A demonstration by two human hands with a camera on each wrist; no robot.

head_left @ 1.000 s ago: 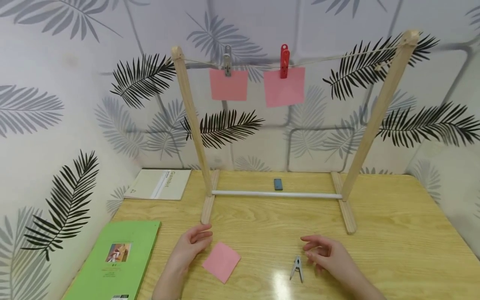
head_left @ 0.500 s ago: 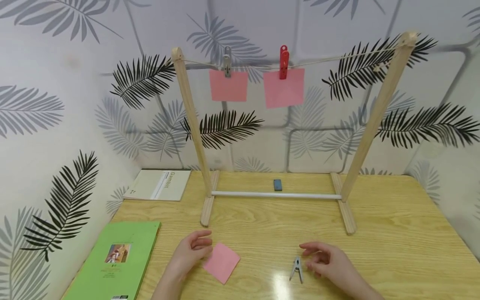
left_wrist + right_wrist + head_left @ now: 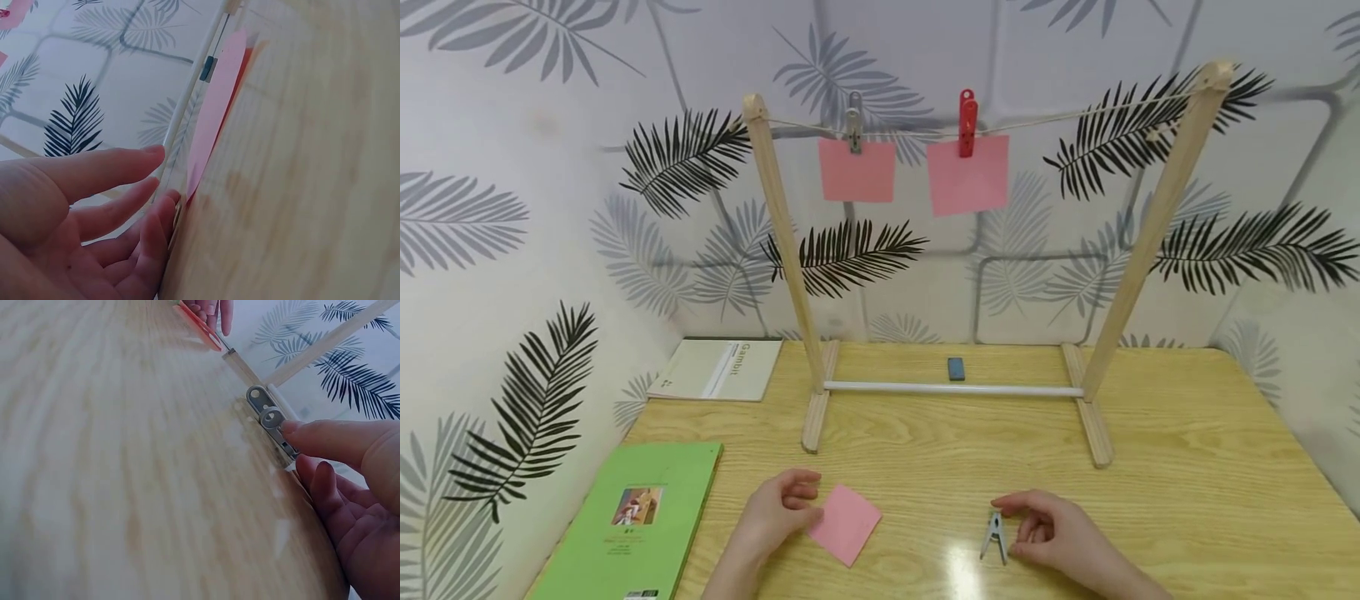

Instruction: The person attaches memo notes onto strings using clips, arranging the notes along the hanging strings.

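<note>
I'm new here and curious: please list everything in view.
Table: 1, yellowish, foreground
Stand: 1, tan, on table
Rod: 1, white, across stand
String: 1, cream, atop stand
Hanging clips: 2, grey, red, on string
Hanging papers: 2, pink, below hanging clips
Block: 1, blue, behind rod
Booklet: 1, cream, back left
Book: 1, green, front left
Loose paper: 1, pink, front centre
Loose clip: 1, grey, right of loose paper
Wallpaper: 1, leaf-patterned grey, behind table
Left hand: 1, beside loose paper
Right hand: 1, beside loose clip
</note>
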